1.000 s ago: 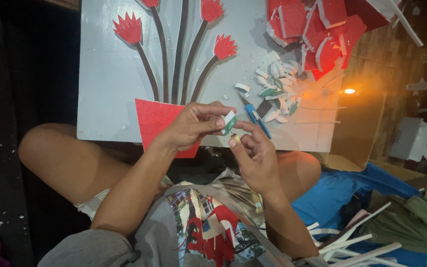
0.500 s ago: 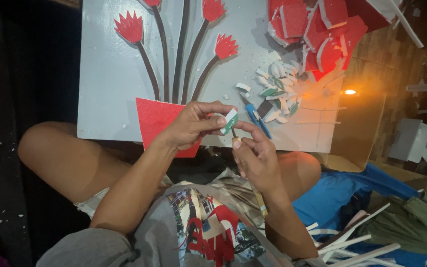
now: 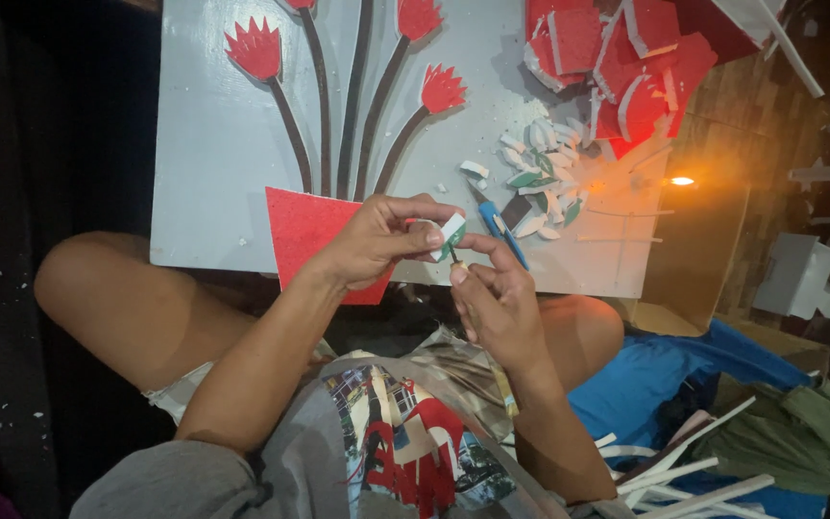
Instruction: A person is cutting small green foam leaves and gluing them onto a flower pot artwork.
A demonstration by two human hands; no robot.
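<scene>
My left hand [image 3: 381, 238] pinches a small white and green foam piece [image 3: 451, 233] between thumb and fingers, just above the near edge of a grey board [image 3: 213, 154]. My right hand [image 3: 497, 298] is closed on a thin tool whose tip touches that piece from below. The board carries red foam flowers [image 3: 254, 48] on dark stems and a red foam pot shape [image 3: 307, 231], partly hidden under my left hand. A blue craft knife [image 3: 501, 231] lies on the board just beyond my right fingers.
A heap of small white and green foam leaves [image 3: 545, 173] lies on the board's right part, red foam offcuts [image 3: 617, 58] behind it. Blue cloth [image 3: 665, 384], white strips [image 3: 684, 461] and green fabric [image 3: 799, 432] lie at right. My bent knees flank the board.
Both hands stay together at the board's near edge; the small piece has shifted only slightly between the fingers.
</scene>
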